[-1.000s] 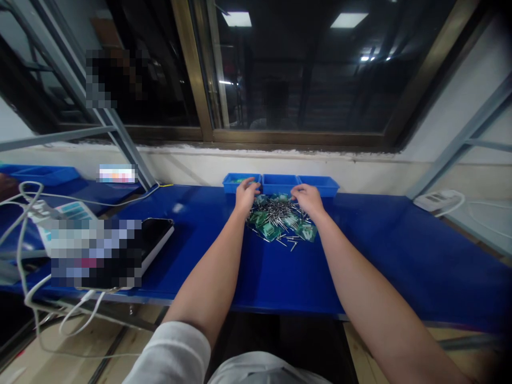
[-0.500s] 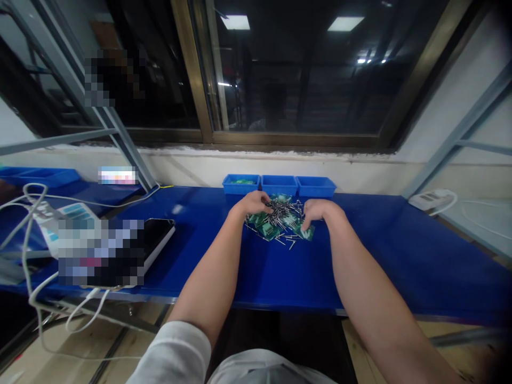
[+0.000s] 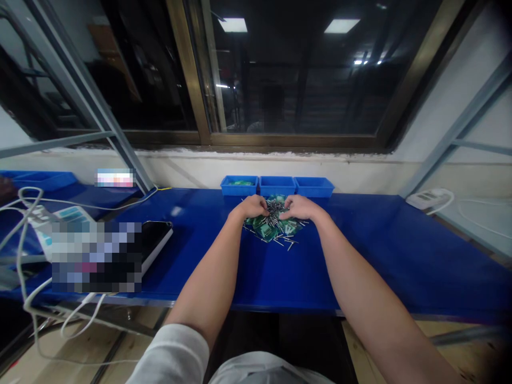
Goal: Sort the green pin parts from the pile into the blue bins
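Note:
A heap of thin metal pins or screws (image 3: 273,207) lies on the blue table with several green pieces (image 3: 267,230), flat and shiny, among and under it. My left hand (image 3: 254,206) rests at the heap's left side, fingers curved and thumb apart. Opposite it, my right hand (image 3: 300,207) reaches into the right side, its thumb and fingers also apart. Both hands touch the heap, and no piece can be made out held in either. A few loose metal pieces (image 3: 291,245) lie at the near edge of the heap.
Three blue bins stand behind the heap: a left bin (image 3: 239,190) with green pieces in it, a middle bin (image 3: 277,191) and a right bin (image 3: 314,191). A dark device (image 3: 158,234) and white cables (image 3: 24,234) lie left. A white power strip (image 3: 430,199) sits right.
My right hand has moved left, further into the heap and closer to my left hand. Green and metal pieces on the right have shifted inward. My left hand has barely moved.

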Demonstrator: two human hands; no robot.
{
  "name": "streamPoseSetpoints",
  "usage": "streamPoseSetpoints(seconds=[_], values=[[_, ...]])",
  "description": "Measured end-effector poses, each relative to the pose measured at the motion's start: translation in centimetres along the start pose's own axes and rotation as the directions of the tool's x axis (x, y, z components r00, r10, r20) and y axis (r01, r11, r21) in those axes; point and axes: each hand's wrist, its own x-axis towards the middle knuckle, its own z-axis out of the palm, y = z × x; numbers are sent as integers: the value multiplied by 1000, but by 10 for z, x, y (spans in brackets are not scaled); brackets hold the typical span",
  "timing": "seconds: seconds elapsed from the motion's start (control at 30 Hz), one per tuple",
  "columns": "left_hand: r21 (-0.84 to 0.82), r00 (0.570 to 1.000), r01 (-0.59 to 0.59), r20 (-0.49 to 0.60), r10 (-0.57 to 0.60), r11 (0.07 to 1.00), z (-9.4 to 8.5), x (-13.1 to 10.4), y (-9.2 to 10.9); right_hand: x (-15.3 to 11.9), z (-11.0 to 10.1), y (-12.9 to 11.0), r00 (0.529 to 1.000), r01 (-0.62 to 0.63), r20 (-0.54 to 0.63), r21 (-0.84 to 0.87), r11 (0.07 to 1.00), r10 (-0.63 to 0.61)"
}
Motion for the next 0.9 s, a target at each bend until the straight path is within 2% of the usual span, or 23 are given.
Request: streamPoseSetpoints(seconds=[0.13,0.23,0.33,0.43,0.5,0.57,0.63,0.7,0.8,0.9], values=[[-1,1000,5,13,-5,1000,1,1,-1,3,16,-5,975,81,-207,-14,997,-82],[-6,1000,-12,24,12,1000,3,3,-3,4,29,-10,967,31,-248,-80,996,-50],[-27,1000,-21,-20,21,999,7,5,-4,6,38,-13,967,-13,-254,-84,996,-9],[-31,996,-36,-88,33,999,10,7,-4,9,39,-13,956,21,-294,37,999,-10],[-46,991,-74,-117,68,996,12,7,-3,13,38,-12,934,78,-357,211,974,2],[-76,982,-144,-138,132,987,14,7,-2,16,36,-11,924,142,-380,444,885,42],[-117,970,-199,-168,178,973,15,6,-1,18,36,-10,937,181,-340,665,725,77],[-188,969,-198,-188,163,962,16,6,0,19,37,-10,952,190,-290,809,557,95],[-341,983,-141,-158,91,929,18,7,2,19,39,-10,956,197,-266,895,401,123],[-392,988,-121,-135,73,912,19,9,1,18,41,-9,965,195,-242,921,337,103]])
